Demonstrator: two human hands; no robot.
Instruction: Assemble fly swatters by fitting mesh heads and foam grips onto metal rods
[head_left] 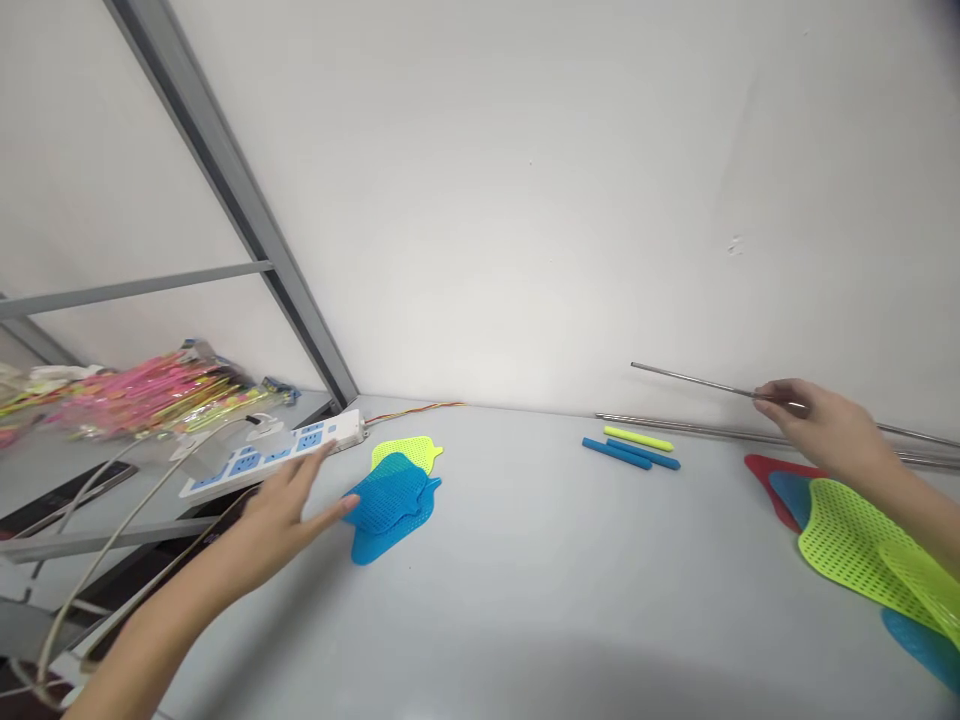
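Note:
My right hand [821, 425] pinches a thin metal rod [694, 380], raised above more metal rods [720, 431] that lie along the wall. My left hand [289, 510] is open, fingers stretched and thumb apart. Its thumb tip is at the left edge of the blue fly swatter heads [390, 495]; whether it touches them I cannot tell. Behind these lies a yellow-green swatter head [401, 453]. Blue handle tubes [619, 454] and a yellow tube [637, 438] rest by the rods. Below my right forearm is a pile of yellow-green [855, 550], red [772, 480] and blue swatter heads.
A white power strip [349, 428] with blue sockets sits left, near cables and a phone [67, 498]. Bagged pink and yellow items [165, 390] lie beyond the grey metal frame [225, 170]. A white wall [562, 200] bounds the back of the grey table [510, 600].

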